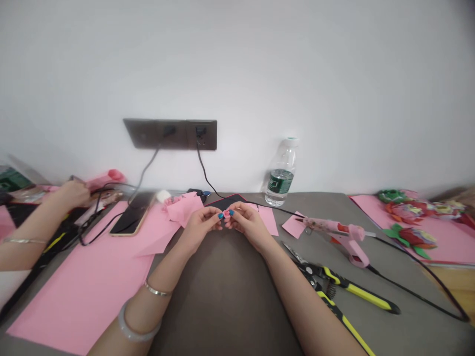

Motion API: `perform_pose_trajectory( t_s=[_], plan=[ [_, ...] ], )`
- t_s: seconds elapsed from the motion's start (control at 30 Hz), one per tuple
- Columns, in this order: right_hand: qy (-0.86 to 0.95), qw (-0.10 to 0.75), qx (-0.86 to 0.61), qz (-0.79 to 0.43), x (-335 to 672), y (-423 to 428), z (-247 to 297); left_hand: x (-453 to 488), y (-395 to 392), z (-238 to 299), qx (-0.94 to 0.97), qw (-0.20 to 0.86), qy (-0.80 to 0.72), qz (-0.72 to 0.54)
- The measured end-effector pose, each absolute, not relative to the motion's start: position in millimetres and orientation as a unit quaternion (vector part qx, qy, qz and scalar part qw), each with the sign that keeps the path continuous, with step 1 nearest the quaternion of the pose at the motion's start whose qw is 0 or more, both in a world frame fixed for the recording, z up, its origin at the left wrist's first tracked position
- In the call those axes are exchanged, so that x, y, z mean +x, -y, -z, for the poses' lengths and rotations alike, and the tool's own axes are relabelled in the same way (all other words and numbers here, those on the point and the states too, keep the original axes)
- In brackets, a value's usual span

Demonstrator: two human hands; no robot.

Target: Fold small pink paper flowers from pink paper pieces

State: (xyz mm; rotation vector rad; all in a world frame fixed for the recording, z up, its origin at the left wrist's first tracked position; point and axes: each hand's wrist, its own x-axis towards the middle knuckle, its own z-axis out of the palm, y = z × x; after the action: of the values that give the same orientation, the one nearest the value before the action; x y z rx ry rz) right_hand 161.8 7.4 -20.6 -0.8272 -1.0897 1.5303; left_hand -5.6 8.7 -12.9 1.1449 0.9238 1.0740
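A pale wall [241,74] backs a grey table [230,296], with a clear bottle [281,178] standing near it. Left of the bottle and nearer the wearer, a small pink paper curl [226,214] sits between the left hand [200,225] and the right hand [251,224], which come together, fingertips pinching it from both sides. Too hard a squeeze could crush the curl; a loose one could let it unroll. A black cord [285,211] passes in front of the bottle, so a snagged arm could drag it and upset the bottle. To the bottle's right, a glue gun [343,232] points its nozzle at a pink square [294,226], which could get stuck or marked if glue drips; whether it is hot I cannot tell. The bottle is capped and appears to hold clear liquid up to about its label.
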Motion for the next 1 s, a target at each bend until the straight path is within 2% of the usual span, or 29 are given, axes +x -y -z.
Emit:
perform_pose_trajectory(
  t_s=[0.4,1.0],
  plan=[
    [0.533,0.52,-0.381,-0.548,157.6,-8.4,22.4,-5.7,-8.4,15.3,0.509,0.605,-0.423,-0.443],
    [0.51,0.548,-0.371,-0.55,158.4,-10.9,25.8,-0.4,-4.1,9.8,0.46,0.62,-0.418,-0.479]
  ],
)
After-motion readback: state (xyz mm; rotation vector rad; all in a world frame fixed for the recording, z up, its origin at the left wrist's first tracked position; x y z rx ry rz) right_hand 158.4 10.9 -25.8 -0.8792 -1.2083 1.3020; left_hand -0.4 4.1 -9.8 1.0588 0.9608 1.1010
